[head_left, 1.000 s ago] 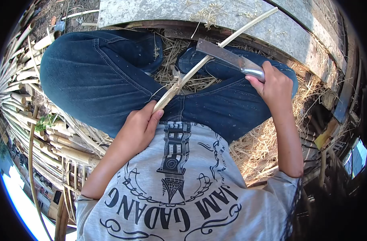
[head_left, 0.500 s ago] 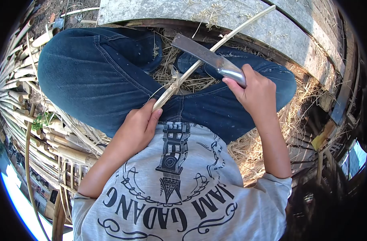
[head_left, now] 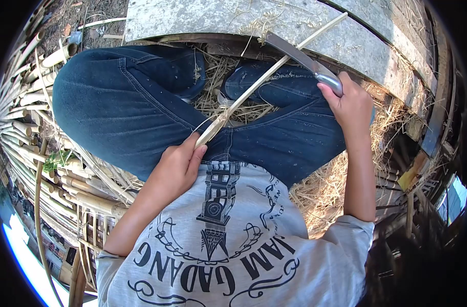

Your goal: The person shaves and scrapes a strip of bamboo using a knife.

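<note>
My left hand (head_left: 178, 162) is closed round the near end of a thin bamboo strip (head_left: 259, 93) at my lap. The strip slants up and to the right, and its far end lies over the grey board (head_left: 202, 18). My right hand (head_left: 350, 105) grips the shiny metal handle of a large knife (head_left: 296, 52). The knife's dark blade crosses the strip in its upper part, with the tip pointing up and left. Thin curled shavings hang on the strip near my left hand.
Cut bamboo poles (head_left: 90, 197) are piled on the left. Straw-like shavings (head_left: 320, 207) cover the ground at the right and between my legs. Curled shavings lie on the board in front. A yellow leaf-like piece (head_left: 410, 178) is at the far right.
My right hand and the knife have moved up and to the right, farther along the strip. The bit of shaving by the blade is gone from the strip. My left hand stays nearly in place.
</note>
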The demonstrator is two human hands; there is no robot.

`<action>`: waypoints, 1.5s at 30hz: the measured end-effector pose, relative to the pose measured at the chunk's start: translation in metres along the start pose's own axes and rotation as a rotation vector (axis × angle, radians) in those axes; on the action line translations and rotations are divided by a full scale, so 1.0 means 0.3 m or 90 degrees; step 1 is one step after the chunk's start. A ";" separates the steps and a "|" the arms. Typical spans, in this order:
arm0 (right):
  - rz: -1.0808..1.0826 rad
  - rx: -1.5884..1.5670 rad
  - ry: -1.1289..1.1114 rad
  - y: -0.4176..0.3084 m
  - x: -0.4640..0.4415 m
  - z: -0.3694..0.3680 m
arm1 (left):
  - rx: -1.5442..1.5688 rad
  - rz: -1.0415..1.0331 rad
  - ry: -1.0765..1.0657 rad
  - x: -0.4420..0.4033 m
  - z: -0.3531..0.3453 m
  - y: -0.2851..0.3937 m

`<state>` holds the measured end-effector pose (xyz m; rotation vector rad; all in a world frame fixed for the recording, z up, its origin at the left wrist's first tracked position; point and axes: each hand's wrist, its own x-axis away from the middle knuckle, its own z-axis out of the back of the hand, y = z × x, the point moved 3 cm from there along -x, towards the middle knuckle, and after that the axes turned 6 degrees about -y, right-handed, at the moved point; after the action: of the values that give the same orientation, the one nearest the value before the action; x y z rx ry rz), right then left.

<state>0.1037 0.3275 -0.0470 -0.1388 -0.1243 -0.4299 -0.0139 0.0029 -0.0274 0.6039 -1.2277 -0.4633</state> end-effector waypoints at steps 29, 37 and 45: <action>-0.208 0.024 0.062 0.176 -0.124 -0.005 | -0.032 0.012 -0.011 -0.005 0.001 0.015; -0.042 -0.016 -0.062 0.091 -0.087 -0.014 | -0.031 0.020 -0.014 -0.012 0.007 0.014; -0.032 -0.079 -0.087 0.093 -0.068 0.016 | -0.029 -0.005 -0.032 -0.017 0.011 0.014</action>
<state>0.0966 0.3618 -0.0482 -0.2882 -0.2359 -0.4776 -0.0185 0.0087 -0.0275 0.5608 -1.2603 -0.5140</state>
